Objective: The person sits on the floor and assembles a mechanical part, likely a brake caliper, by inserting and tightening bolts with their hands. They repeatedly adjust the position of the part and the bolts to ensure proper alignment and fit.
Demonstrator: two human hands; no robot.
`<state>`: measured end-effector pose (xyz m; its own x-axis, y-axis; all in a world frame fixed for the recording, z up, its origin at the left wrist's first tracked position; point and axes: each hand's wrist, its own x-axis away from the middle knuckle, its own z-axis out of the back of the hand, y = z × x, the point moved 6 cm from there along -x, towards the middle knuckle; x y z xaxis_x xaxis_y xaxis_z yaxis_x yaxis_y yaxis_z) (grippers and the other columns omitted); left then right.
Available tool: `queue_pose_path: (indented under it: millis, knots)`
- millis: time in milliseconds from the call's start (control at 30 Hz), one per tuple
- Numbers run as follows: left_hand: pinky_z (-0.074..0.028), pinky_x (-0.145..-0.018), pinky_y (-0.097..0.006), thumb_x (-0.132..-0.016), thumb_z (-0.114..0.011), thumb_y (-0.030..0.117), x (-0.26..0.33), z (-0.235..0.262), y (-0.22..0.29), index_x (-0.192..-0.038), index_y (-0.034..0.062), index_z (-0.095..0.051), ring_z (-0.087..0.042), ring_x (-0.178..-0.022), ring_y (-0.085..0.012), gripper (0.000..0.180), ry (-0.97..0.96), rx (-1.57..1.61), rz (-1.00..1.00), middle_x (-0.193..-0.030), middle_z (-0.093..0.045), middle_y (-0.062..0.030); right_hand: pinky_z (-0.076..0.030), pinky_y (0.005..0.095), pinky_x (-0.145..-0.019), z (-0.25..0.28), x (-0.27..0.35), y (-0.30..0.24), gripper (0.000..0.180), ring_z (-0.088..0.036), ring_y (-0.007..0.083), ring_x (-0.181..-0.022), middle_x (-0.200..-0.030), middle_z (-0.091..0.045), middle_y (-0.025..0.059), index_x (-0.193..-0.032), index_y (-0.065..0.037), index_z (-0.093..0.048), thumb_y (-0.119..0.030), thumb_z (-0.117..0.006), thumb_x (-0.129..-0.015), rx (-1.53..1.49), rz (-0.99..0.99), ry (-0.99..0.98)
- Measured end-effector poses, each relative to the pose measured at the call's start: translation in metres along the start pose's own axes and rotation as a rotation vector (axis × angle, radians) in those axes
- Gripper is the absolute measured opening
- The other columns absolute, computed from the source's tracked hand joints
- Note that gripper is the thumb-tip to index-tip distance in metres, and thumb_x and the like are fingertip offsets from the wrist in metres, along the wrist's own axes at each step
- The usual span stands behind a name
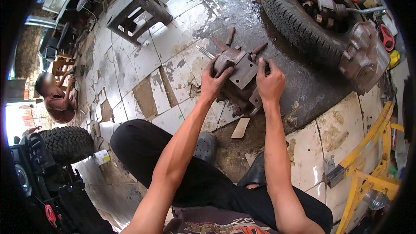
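Note:
A flat grey metal plate with drilled holes (244,73) lies tilted on top of a heavy, greasy cast-metal part (234,55) on the floor in front of me. My left hand (215,80) is closed at the plate's left edge, thumb and fingers bent around it and the casting beside it. At the opposite edge, my right hand (269,80) has its fingers curled in with the tips close together by the plate's corner. Whatever sits between those fingertips is hidden. Below the plate, a bracket-like metal piece (255,100) partly shows.
Rusty rods (230,36) and a slim metal tool (205,52) lie just beyond the casting. A large tyre (299,30) with metal parts stands far right; a yellow metal frame (364,147) is nearer. A plastic stool (138,13) stands far left. Another person (58,97) crouches at left.

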<state>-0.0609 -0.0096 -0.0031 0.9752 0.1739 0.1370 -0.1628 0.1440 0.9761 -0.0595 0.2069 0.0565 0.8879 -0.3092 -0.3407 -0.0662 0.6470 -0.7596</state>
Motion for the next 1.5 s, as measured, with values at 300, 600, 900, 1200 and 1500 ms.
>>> queue_pose_path:
  millis: [300, 600, 900, 1200, 1500]
  knots:
    - [-0.05, -0.097, -0.039, -0.078, -0.084, 0.045, -0.007, -0.003, 0.017, -0.137, -0.0022, -0.053, -0.065, -0.111, -0.0256, 0.083, 0.015, -0.219, 0.038, -0.125, -0.065, -0.0186, -0.053, 0.049, -0.072, -0.003, -0.006, 0.001, 0.029, -0.068, 0.0434, -0.084, -0.091, -0.071, 0.0197, -0.095, -0.004, -0.069, -0.032, -0.06, -0.097, 0.04, -0.028, -0.03]
    - [-0.05, -0.096, -0.035, -0.079, -0.085, 0.042, -0.009, 0.009, 0.0, -0.139, -0.0033, -0.051, -0.064, -0.108, -0.0225, 0.082, -0.026, -0.065, 0.008, -0.121, -0.067, -0.0155, -0.052, 0.0495, -0.072, -0.004, -0.003, -0.004, 0.034, -0.068, 0.0432, -0.086, -0.093, -0.071, 0.0207, -0.096, -0.004, -0.069, -0.036, -0.058, -0.098, 0.075, -0.053, -0.066]
    - [-0.049, -0.094, -0.034, -0.086, -0.079, 0.043, -0.001, 0.015, 0.004, -0.138, -0.0005, -0.054, -0.062, -0.109, -0.0211, 0.072, -0.012, -0.229, -0.057, -0.123, -0.067, -0.0133, -0.053, 0.0499, -0.073, -0.001, 0.0, -0.007, 0.032, -0.068, 0.0417, -0.086, -0.093, -0.072, 0.0178, -0.096, -0.007, -0.07, -0.036, -0.058, -0.097, 0.075, -0.045, -0.04]
    - [-0.044, -0.107, -0.04, -0.081, -0.08, 0.051, 0.007, 0.015, 0.0, -0.145, 0.0004, -0.046, -0.057, -0.126, -0.03, 0.088, -0.122, -0.198, -0.042, -0.134, -0.061, -0.0195, -0.053, 0.0491, -0.072, 0.0, 0.004, -0.005, 0.029, -0.069, 0.0405, -0.085, -0.092, -0.073, 0.0169, -0.096, -0.008, -0.071, -0.034, -0.059, -0.096, 0.071, -0.033, -0.005]
    - [-0.047, -0.101, -0.038, -0.082, -0.081, 0.045, 0.005, 0.011, 0.005, -0.14, -0.0047, -0.049, -0.059, -0.12, -0.0267, 0.083, -0.152, -0.086, -0.001, -0.13, -0.062, -0.0187, -0.053, 0.0494, -0.071, -0.002, 0.002, -0.002, 0.029, -0.069, 0.0406, -0.081, -0.088, -0.072, 0.0181, -0.095, -0.009, -0.071, -0.036, -0.059, -0.096, 0.053, 0.002, 0.003]
